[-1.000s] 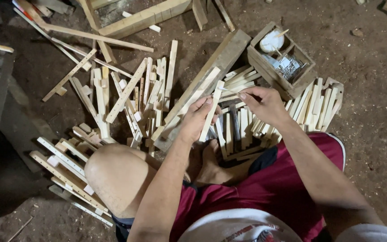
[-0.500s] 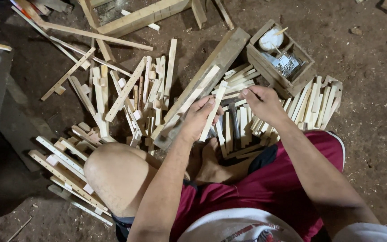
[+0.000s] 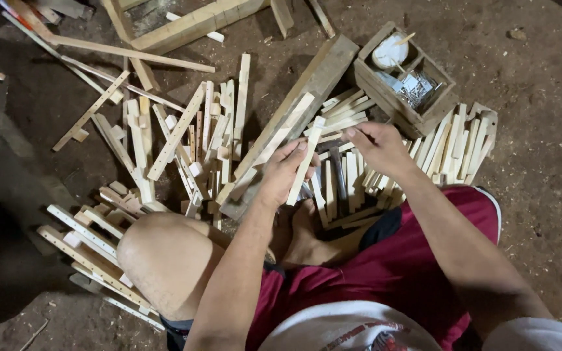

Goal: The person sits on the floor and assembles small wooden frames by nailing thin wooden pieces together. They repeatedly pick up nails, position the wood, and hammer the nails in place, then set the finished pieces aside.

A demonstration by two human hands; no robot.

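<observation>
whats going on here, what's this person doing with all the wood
A person sits on a dirt floor among piles of short pale wooden slats. The left hand holds one slat upright over a long wooden beam, while the right hand reaches to the slat's top end. More cut slats lie fanned out beside the right knee, and a small wooden box holding nails and a round white container sits just beyond the hands.

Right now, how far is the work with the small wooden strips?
Already done, it seems: a row of cut strips lies side by side at the person's right. In hand: the left hand holds one pale strip upright over a long plank, and the right hand reaches beside it. Left: many loose strips scattered on the dirt floor, and a wooden box of nails.
</observation>
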